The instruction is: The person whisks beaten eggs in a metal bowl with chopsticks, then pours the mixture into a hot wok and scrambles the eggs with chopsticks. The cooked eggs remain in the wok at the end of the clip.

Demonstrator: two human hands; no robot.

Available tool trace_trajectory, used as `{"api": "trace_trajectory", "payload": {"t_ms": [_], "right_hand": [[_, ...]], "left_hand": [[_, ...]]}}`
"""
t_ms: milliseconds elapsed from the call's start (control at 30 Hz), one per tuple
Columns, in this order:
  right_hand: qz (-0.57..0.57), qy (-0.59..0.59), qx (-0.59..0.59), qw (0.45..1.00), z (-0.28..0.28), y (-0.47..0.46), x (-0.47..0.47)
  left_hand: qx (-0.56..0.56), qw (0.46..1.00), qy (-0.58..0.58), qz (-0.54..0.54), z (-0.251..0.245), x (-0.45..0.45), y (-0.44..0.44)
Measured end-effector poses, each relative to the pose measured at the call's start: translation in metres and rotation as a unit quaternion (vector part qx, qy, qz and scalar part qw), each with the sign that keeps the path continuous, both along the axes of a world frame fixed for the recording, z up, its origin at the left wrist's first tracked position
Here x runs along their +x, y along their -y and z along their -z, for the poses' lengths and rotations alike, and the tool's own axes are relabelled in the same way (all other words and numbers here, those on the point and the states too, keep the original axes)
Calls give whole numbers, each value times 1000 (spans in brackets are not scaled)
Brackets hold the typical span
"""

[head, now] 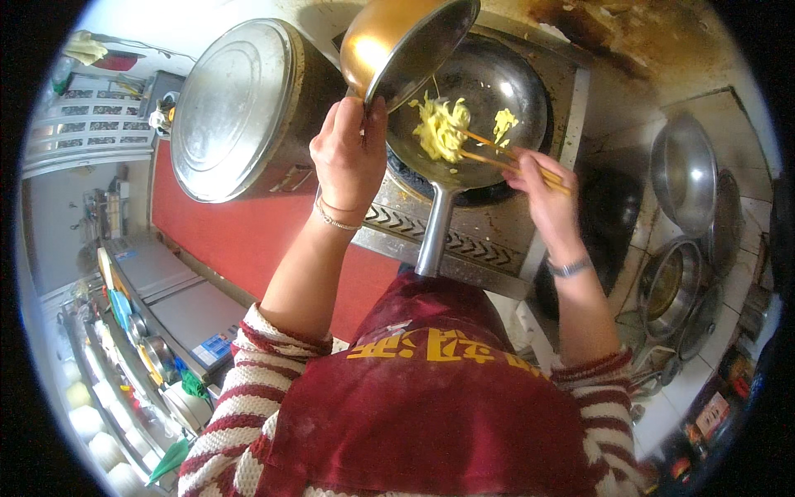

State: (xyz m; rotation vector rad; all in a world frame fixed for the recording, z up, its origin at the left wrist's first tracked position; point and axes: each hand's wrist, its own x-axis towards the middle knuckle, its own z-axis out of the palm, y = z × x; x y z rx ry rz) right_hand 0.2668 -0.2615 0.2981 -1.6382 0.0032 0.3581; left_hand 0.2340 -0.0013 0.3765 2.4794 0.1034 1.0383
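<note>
My left hand (351, 161) grips the rim of a metal bowl (385, 46) and holds it tilted, with its mouth facing the wok. In my right hand (546, 192) is a pair of wooden chopsticks (497, 156), their tips at a clump of yellow pieces that look like scrambled egg (442, 133). Another small piece lies apart on the right side of the steel wok (478, 74). The wok sits on a stove burner, its hollow metal handle (436, 236) pointing towards me. The tilted bowl hides the wok's upper left part.
A large lidded metal pot (233, 112) stands left of the stove (397, 217). Metal bowls (683, 174) and a steel pan (671, 289) are along the tiled right side. Red flooring (236, 217) and a steel-topped counter (186, 304) lie to the left.
</note>
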Motion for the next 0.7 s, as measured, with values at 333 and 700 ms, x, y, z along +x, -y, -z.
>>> {"api": "trace_trajectory", "payload": {"t_ms": [333, 700], "right_hand": [[-168, 246, -225, 928, -29, 1, 16], [-56, 241, -189, 950, -20, -5, -17]], "left_hand": [[21, 1000, -1, 4, -3, -1, 5], [100, 995, 31, 3, -3, 6, 3]]}}
